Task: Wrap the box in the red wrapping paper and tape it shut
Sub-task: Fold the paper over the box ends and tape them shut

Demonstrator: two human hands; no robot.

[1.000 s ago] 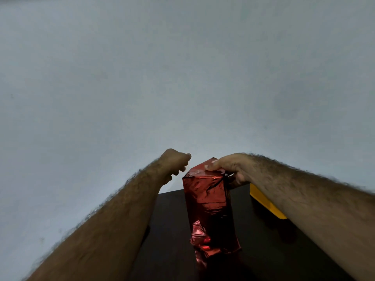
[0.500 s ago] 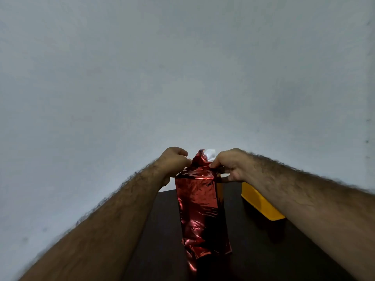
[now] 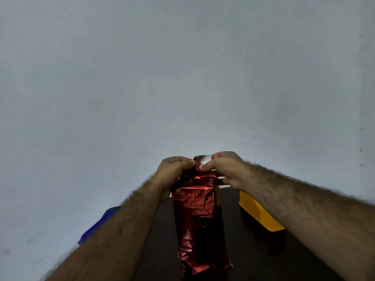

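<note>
The box stands upright on a dark table (image 3: 253, 258), covered in shiny red wrapping paper (image 3: 197, 216) that is crumpled at its lower end. At the top, a flap of the paper sticks up and shows its white underside. My left hand (image 3: 174, 171) pinches that flap from the left. My right hand (image 3: 223, 169) pinches it from the right, thumb and forefinger on the white part. The box itself is hidden under the paper. No tape is visible.
A yellow container (image 3: 259, 213) sits on the table to the right of the box, under my right forearm. A blue object (image 3: 97, 226) pokes out at the left beside my left forearm. A plain pale wall fills the background.
My left hand moved in from beside the box and took hold of the top flap. The flap rose from folded flat to standing up between both hands.
</note>
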